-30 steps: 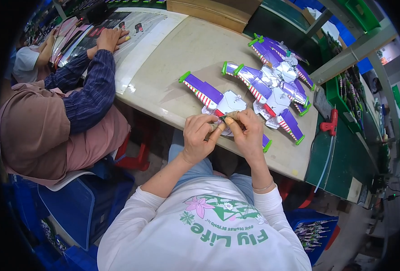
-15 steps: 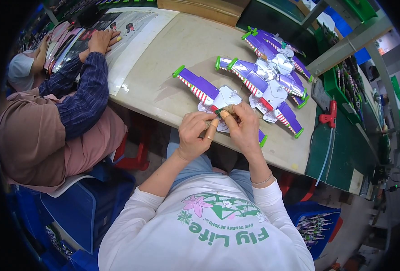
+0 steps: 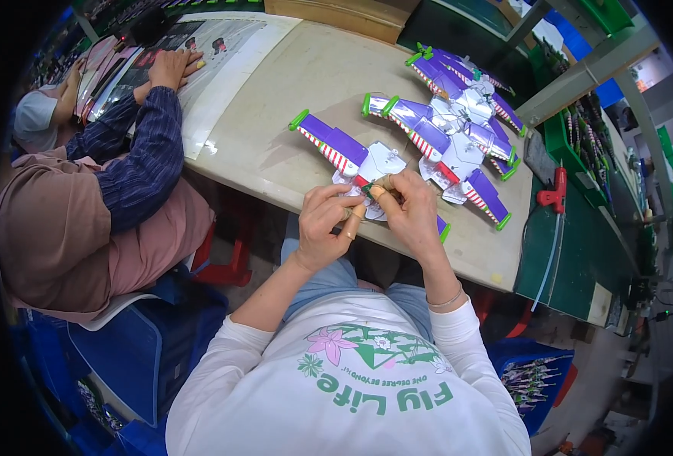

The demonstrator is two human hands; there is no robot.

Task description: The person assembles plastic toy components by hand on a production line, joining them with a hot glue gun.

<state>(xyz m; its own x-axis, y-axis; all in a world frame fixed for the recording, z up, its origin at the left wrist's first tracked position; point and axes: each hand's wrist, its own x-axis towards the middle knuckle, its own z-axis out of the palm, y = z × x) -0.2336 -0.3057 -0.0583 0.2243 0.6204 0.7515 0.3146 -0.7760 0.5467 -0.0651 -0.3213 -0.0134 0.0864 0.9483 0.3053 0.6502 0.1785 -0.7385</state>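
In front of me at the table edge lies a toy wing pack [image 3: 335, 143] with a white middle, purple wings, red-and-white striped edges and green tips. Over its near side, my left hand [image 3: 327, 228] is closed in a pinch, finger covers on some fingertips; what it grips is hidden. Close against it, my right hand [image 3: 412, 216] pinches a small dark green part [image 3: 368, 188] beside the pack's red piece. My hands cover much of the pack's near wing, with only its green tip showing below my right hand.
Several similar wing packs [image 3: 458, 148] lie overlapping on the table [image 3: 276, 99] to the right. Beyond them, a red glue gun [image 3: 554, 191] rests on a green surface. At left, a co-worker's arms [image 3: 150, 144] lie on the table. A blue bin [image 3: 530, 372] holds several parts.
My hands stay over the same spot on the wing pack. Both shift very slightly, and the left fingers move a little downward. The other packs have not moved.
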